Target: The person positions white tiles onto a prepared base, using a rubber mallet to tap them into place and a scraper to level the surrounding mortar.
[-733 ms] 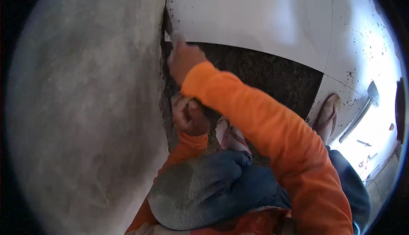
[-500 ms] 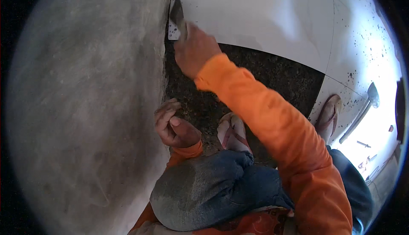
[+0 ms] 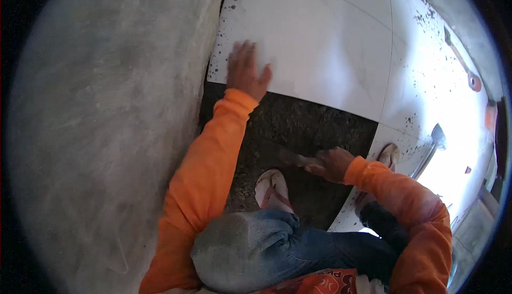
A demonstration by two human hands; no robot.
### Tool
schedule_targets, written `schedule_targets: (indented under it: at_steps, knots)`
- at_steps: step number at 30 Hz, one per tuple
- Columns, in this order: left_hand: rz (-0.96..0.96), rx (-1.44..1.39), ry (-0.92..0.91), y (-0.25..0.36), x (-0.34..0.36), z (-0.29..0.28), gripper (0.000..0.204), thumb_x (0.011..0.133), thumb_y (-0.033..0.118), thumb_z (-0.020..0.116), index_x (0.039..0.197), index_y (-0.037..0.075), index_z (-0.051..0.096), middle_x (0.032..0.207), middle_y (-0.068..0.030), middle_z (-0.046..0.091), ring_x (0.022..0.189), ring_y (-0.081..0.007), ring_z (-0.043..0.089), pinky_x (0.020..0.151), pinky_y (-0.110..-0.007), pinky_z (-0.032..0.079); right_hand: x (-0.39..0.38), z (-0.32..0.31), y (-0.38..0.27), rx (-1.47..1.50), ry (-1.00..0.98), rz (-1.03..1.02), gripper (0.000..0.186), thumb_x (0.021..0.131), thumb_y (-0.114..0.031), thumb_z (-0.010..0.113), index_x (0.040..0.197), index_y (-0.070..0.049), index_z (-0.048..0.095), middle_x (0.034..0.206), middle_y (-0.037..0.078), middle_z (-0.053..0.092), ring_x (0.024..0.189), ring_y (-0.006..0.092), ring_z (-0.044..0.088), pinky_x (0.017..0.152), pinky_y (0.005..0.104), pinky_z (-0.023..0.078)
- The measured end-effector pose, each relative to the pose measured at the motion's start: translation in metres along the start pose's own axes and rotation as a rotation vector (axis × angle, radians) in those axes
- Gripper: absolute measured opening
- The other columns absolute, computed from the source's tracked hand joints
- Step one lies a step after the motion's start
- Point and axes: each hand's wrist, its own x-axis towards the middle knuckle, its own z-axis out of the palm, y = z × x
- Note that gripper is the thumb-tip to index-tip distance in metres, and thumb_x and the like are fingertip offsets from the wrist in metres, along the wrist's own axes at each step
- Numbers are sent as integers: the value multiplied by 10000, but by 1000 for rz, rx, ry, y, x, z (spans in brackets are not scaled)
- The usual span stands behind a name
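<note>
My left hand (image 3: 246,70) lies open on the white floor tile (image 3: 314,43), its fingers spread and slightly blurred. It is near the tile's near left corner, where dark crumbs dot the surface. In my right hand (image 3: 335,165) is a trowel (image 3: 292,158), gripped by its handle, with the blurred blade pointing left. The blade is over the dark, rough mortar bed (image 3: 304,123) in front of the tile; whether it touches the bed I cannot tell.
A grey plastered wall (image 3: 106,113) rises along the left. My sandalled feet (image 3: 273,187) stand on the bed and on tile to the right. A long-handled tool with a metal blade (image 3: 438,135) and another long-handled tool (image 3: 460,57) lie on the right-hand tiles.
My right hand has carried the trowel from the tile's left corner back and right over the bed. My left hand has reached forward from beside my knee, opening onto the tile. The view has shifted.
</note>
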Motion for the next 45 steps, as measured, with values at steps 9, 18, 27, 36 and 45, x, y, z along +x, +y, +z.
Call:
schedule_targets:
  at_steps: [9,18,27,36,45]
  knots:
    - [255,279,-474,17,101,74,678,918,514,338,1446,102,232,1520,-148,125,1414,-296,62,1132,-499,42,36,-113,47,-163,972,51,418,828,-244,615,1189,-56,523,1234,218,470,1159,405,439,979,444,379]
    - [18,251,-245,11,262,170,746,910,583,257,1447,68,204,1517,-160,135,1417,-294,45,1139,-462,30,117,-179,60,-366,1154,171,623,854,-353,535,1359,-34,360,1394,290,281,1327,442,219,1084,569,154]
    - [-165,343,-41,-24,404,242,742,880,538,355,1440,67,228,1506,-157,179,1399,-322,111,1122,-505,39,113,-196,50,-247,979,219,612,855,-376,495,1357,-47,372,1415,276,250,1338,446,182,1084,591,107]
    - [-487,298,-153,-36,431,221,780,876,522,373,1438,10,198,1507,-172,171,1394,-320,149,1132,-472,73,114,-196,72,-196,992,221,644,809,-370,540,1360,-77,380,1419,256,261,1341,428,190,1068,612,116]
    - [-446,323,-31,-56,368,198,841,863,584,357,1430,-17,200,1502,-181,185,1397,-319,136,1133,-429,113,114,-193,67,-191,1018,188,626,829,-363,513,1372,-83,374,1434,244,249,1348,420,191,1076,607,111]
